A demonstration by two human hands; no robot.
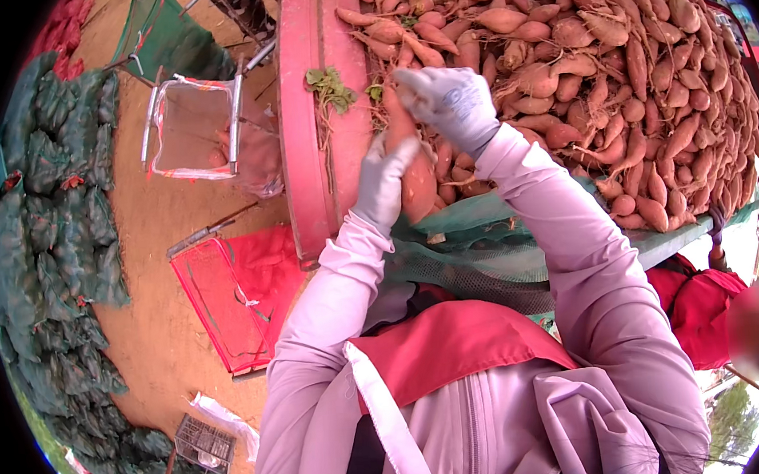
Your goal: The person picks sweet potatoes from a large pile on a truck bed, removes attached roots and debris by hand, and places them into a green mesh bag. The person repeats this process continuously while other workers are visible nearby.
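Note:
A large, long sweet potato (418, 182) lies in my gloved left hand (378, 182), whose thumb crosses its middle. My right hand (452, 103), also in a pale glove, has its fingers closed at the narrow far end of the same sweet potato. Just beyond and to the right of both hands spreads a big heap of sweet potatoes (541, 80), many with thin roots attached. Green netting (464, 213) hangs below my hands along the near side of the heap. What the right fingertips pinch is partly hidden by the glove.
A red metal truck-bed edge (307, 129) carries a wilted leafy sprig (330, 92). On the ground at left stand framed mesh bags, one clear (200, 127), one red (237, 301), one green (167, 40). Filled green net sacks (51, 229) line the far left. A person in red (700, 312) is at right.

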